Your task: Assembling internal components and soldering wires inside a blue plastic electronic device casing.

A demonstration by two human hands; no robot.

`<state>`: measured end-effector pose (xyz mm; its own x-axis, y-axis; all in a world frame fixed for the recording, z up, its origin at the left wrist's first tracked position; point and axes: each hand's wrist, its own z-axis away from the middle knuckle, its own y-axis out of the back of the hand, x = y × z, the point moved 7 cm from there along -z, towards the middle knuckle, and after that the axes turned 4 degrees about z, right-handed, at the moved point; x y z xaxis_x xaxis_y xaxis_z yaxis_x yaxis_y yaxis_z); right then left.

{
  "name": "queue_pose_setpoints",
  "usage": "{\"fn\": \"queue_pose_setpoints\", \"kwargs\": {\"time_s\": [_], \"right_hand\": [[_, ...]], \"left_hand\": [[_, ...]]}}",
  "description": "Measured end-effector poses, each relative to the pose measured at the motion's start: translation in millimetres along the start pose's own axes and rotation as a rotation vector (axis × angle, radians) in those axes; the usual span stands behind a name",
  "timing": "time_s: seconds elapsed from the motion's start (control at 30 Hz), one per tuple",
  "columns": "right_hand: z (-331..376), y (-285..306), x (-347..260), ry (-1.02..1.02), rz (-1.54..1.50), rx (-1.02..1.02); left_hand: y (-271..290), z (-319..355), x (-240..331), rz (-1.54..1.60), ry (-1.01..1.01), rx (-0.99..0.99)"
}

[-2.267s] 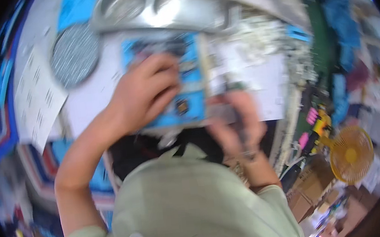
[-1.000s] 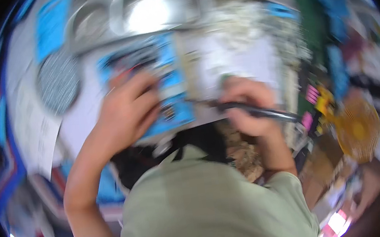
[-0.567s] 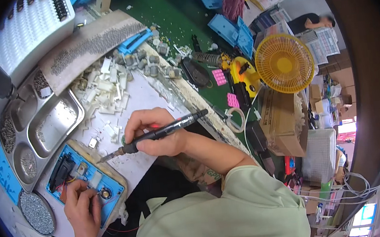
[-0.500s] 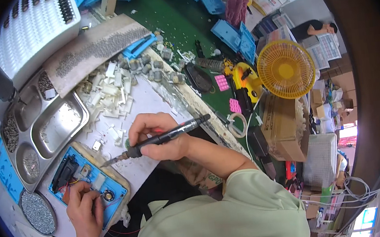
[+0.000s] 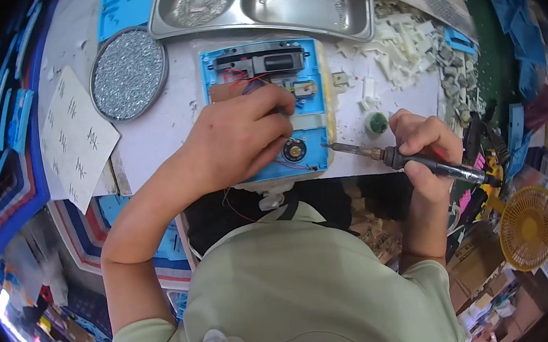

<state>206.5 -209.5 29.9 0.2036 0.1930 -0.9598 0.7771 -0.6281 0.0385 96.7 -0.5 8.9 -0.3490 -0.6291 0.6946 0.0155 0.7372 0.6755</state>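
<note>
Gripping a soldering iron (image 5: 454, 171), right fingers (image 5: 428, 133) curl near blue casing (image 5: 314, 136).

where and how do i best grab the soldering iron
Probably by the dark handle, coming from the right: it is long and slants out that way, and the right hand pinches it near its front. Keep off the thin metal tip, which points left toward the blue case.
</note>
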Motion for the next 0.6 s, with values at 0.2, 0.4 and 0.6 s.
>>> {"fn": "queue_pose_setpoints", "kwargs": {"time_s": [0.2,0.4,0.6], "right_hand": [[-9.2,-11.8,9.1,-0.005,0.079,-0.075],[-14.8,-17.7,12.2,0.012,0.116,-0.130],[-18.4,-25.1,17.8,-0.023,0.157,-0.152]], "left_hand": [[-2.2,-0.3,2.0,0.002,0.004,0.005],[-2.9,-0.4,2.2,0.003,-0.016,0.025],[-2.9,0.1,3.0,-0.001,-0.027,0.017]]}}
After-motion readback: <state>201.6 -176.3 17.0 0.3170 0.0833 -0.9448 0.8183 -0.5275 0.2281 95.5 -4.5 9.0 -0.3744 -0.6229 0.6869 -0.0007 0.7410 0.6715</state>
